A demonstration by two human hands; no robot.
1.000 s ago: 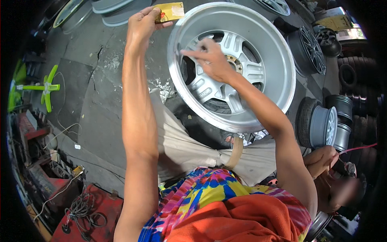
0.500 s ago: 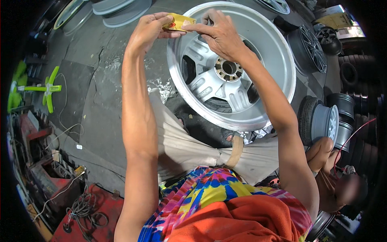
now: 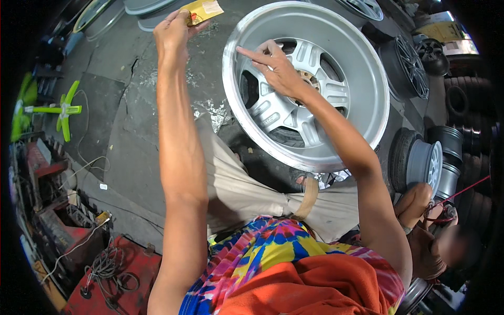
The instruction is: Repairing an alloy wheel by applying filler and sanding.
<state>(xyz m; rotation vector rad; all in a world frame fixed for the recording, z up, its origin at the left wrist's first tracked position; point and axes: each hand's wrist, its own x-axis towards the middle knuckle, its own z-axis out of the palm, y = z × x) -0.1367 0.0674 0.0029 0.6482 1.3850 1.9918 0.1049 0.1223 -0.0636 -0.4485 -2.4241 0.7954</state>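
Note:
Up at the far left, my left hand (image 3: 172, 38) is closed on a small yellow flat packet (image 3: 202, 10) with a pale patch and a red mark. A silver wheel rim (image 3: 362, 79) lies in front of me, tilted, its spokes and hub showing. Over its inside reaches my right hand (image 3: 278, 71), with nothing in it. Its index finger is stretched out to the left edge of the rim, where the lip looks pale and scuffed; whether the fingertip touches the lip I cannot tell. The other fingers are partly bent, and my forearm crosses the rim's right side.
More rims stand beyond on the right, among them a dark one (image 3: 401, 68), near a tyred wheel (image 3: 415, 160). A person (image 3: 420, 236) crouches at the lower right. On the left are a green fan (image 3: 65, 109) and a red machine (image 3: 118, 278) with coiled cable.
My left hand has moved away to the left and up with the packet. My right hand has let go of the packet and come nearer, to the rim's left lip.

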